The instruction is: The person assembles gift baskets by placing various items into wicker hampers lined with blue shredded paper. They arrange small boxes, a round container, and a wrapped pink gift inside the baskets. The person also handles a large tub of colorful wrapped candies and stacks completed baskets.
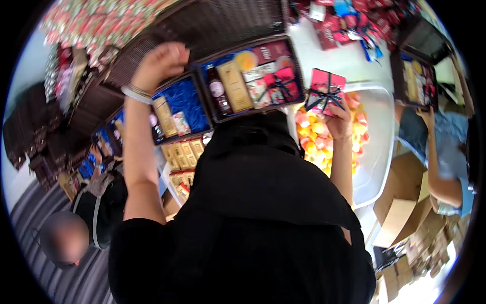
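Observation:
My right hand (338, 120) grips a small pink gift box (326, 90) tied with a dark ribbon, above a clear plastic tub. My left hand (161, 62), slightly blurred, hovers before the raised wicker lid (228, 28) with loosely bent fingers and nothing seen in them. Between my hands is a dark wicker hamper (208, 117), holding a dark bottle (217, 91), a gold box (235, 86), a round yellow-orange item (246, 61) and a ribboned pink box (281, 86). Left of it, a second hamper (206, 109) shows blue shredded filling, a gold box (164, 115) and a bottle (156, 126).
The clear tub (387, 126) holds many yellow-pink wrapped pieces (316, 134). Red ribboned boxes (349, 30) are piled on the white table (309, 48). Gold packs (182, 154) stand below the hampers. People work at left (104, 197) and right (450, 157), near an open carton (402, 202).

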Demonstrator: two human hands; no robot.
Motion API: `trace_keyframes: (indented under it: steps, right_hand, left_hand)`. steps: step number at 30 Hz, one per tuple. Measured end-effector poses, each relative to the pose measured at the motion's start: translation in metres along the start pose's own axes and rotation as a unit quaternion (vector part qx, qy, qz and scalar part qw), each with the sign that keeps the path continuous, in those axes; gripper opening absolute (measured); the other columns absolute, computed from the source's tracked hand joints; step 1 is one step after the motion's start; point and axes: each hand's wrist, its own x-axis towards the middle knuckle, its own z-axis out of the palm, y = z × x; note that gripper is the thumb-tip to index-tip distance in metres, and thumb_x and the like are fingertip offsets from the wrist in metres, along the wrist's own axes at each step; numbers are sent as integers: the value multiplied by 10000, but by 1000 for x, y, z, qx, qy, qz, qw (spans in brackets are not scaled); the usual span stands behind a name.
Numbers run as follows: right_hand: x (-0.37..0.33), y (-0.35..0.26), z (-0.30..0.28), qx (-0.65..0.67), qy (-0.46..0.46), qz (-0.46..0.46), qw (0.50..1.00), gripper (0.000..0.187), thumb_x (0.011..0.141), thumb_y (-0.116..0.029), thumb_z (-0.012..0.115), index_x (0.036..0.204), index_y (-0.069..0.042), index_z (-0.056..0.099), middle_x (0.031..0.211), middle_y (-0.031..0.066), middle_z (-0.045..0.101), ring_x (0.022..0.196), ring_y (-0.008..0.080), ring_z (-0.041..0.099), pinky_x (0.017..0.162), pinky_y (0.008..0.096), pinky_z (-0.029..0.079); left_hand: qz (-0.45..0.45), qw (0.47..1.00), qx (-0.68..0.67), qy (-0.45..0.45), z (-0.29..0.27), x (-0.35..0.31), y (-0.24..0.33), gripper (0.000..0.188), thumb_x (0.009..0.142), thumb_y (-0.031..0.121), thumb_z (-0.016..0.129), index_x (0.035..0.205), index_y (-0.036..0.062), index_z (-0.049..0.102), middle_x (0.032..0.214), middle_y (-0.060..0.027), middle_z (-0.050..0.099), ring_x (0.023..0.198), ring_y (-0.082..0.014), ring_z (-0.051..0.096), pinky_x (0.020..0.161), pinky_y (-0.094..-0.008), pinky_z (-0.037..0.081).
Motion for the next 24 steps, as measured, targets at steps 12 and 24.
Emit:
trace_keyframes:
  steps: [12, 24]
  right_hand:
    - [60, 15, 28, -226, 106, -31, 968, 511, 717, -26, 603, 1203, -5, 443, 1017, 113, 576, 864, 222, 598, 746, 400, 540]
    - [66, 65, 66, -356, 105, -35, 928, 379, 722, -47, 592, 1088, -7, 501, 907, 63, 595, 829, 162, 583, 693, 308, 523]
  left_hand:
    - [-120, 902, 345, 231, 99, -2, -170, 598, 786, 447, 584, 997, -83, 403, 840, -314, 618, 800, -455, 619, 707, -500, 501]
    - [-49, 833, 473, 283, 129, -9, -121, 570, 741, 101, 591, 1210, -140, 376, 969, -232, 600, 855, -333, 605, 729, -372, 510]
